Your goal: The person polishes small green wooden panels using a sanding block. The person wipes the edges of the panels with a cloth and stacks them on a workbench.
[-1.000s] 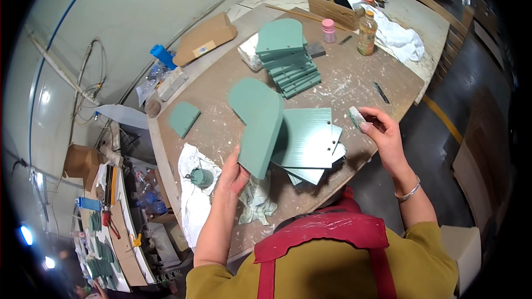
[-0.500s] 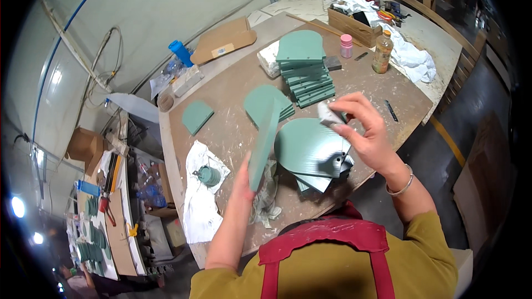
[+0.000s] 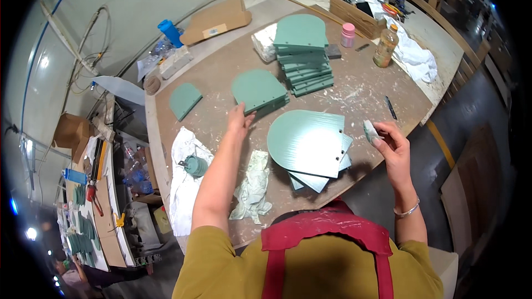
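My left hand [image 3: 239, 122] is at the near left edge of a green round-topped panel [image 3: 257, 87], its fingers closed on that edge. The panel lies on top of a short stack of similar ones. My right hand [image 3: 394, 152] is raised past the table's right edge, pinching a small whitish pad with green smears [image 3: 370, 131]; its exact kind I cannot make out. Between my hands is a fanned pile of shiny green panels [image 3: 305, 141], with dark holes along the straight right edge of the top one. Behind them stands a taller, uneven stack of green panels [image 3: 302, 33].
A green-stained pot [image 3: 195, 165] sits on a white cloth [image 3: 185, 199], beside a crumpled rag [image 3: 253, 188]. One smaller green panel [image 3: 184, 101] lies at left. A pink bottle [image 3: 347, 35], an amber bottle [image 3: 386, 47] and a wooden box [image 3: 354, 16] stand at the back right.
The panel my left hand held upright now lies flat on the short stack, and that hand has moved forward. My right hand has moved right and down, away from the pile, with the pad.
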The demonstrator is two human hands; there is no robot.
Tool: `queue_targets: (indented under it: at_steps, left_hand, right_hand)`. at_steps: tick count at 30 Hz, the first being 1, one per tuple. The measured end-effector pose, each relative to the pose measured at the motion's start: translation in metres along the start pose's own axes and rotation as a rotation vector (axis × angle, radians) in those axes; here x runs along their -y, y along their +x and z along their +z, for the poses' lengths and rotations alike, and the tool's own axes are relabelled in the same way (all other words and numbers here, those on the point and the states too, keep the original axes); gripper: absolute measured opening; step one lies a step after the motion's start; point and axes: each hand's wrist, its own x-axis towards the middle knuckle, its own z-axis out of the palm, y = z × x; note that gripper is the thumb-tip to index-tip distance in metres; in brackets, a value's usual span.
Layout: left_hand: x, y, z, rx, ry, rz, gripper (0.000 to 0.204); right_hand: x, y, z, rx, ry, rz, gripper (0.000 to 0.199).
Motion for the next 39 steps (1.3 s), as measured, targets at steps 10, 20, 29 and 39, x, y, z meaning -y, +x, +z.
queue_targets:
  at_steps: [10, 20, 29, 39]
  left_hand:
    - [0.014, -0.17, 0.026, 0.226, 0.325, 0.223, 0.051]
    - [0.004, -0.142, 0.056, 0.11, 0.65, 0.583, 0.034]
    - [0.026, -0.262, 0.154, 0.041, 1.462, 1.097, 0.07]
    - [0.064, -0.254, 0.159, 0.062, 1.468, 1.087, 0.073]
  right_hand:
    - [-0.03, 0.075, 0.012, 0.046, 0.19, 0.156, 0.031]
    - [-0.036, 0.048, 0.014, 0.247, 0.5, 0.477, 0.036]
    - [-0.041, 0.069, -0.017, 0.277, 0.547, 0.481, 0.033]
    - [-0.001, 0.144, 0.097, 1.075, -0.16, -0.277, 0.028]
